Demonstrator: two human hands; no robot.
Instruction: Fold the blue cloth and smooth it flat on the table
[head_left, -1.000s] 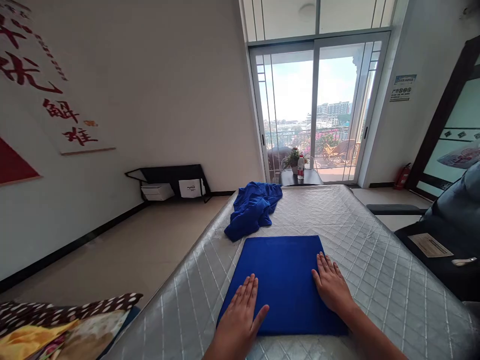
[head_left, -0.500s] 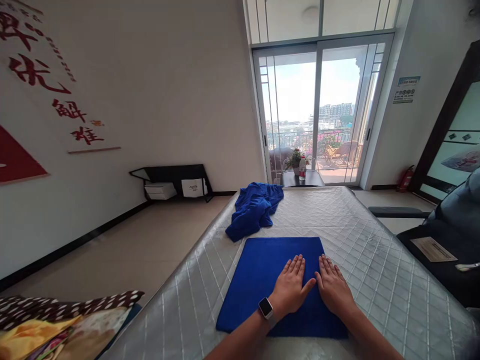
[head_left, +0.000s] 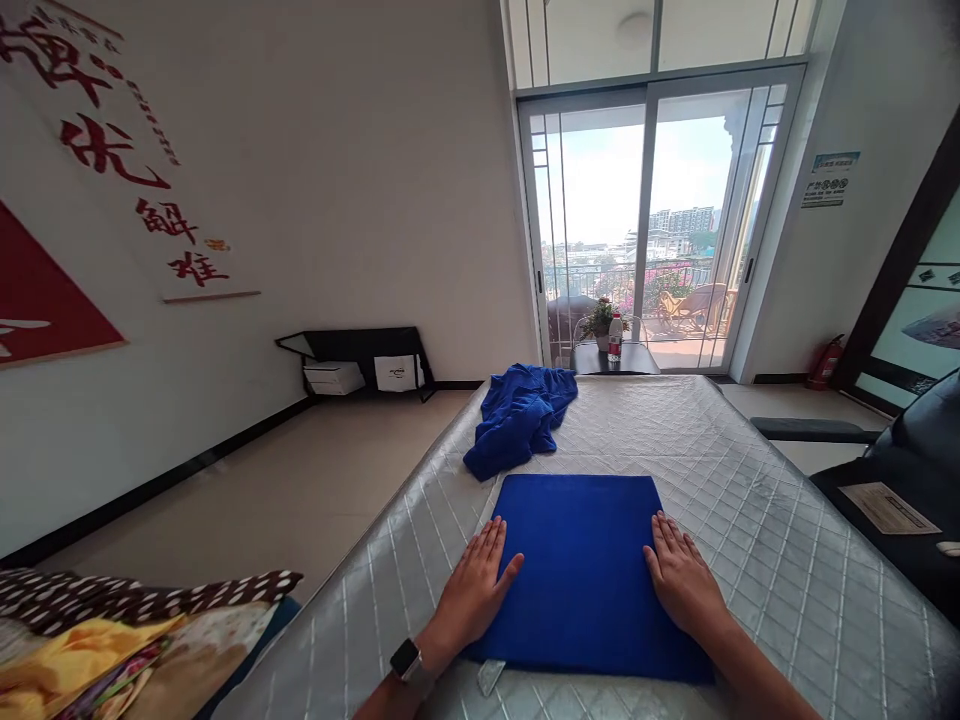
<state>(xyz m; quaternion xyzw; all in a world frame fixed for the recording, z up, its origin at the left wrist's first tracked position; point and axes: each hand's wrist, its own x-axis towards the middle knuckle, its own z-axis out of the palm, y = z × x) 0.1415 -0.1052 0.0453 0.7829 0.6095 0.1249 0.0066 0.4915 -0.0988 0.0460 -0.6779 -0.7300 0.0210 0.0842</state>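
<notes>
A blue cloth (head_left: 581, 580), folded into a flat rectangle, lies on the silvery quilted mattress (head_left: 795, 560). On its left edge rests my left hand (head_left: 474, 585), palm down, with the fingers straight and the thumb apart. My right hand (head_left: 684, 578) lies flat over the right edge, fingers extended and thumb reaching onto the cloth. Neither hand grips anything. Just beyond the folded cloth, to the left, a crumpled blue cloth (head_left: 521, 420) sits in a loose heap. A small pale tag (head_left: 490, 677) shows by the folded cloth's near left edge.
Piled fabrics (head_left: 112, 650) stand at the lower left. A black armchair (head_left: 885, 480) with a card on its seat is at the right. Beyond the mattress, a small table (head_left: 637, 362) holds a plant and a bottle (head_left: 615, 338). A low black rack (head_left: 360, 365) stands by the wall.
My left hand has moved left, from the middle of the folded cloth to its left edge. My right hand stays by the right edge. The view has shifted slightly left.
</notes>
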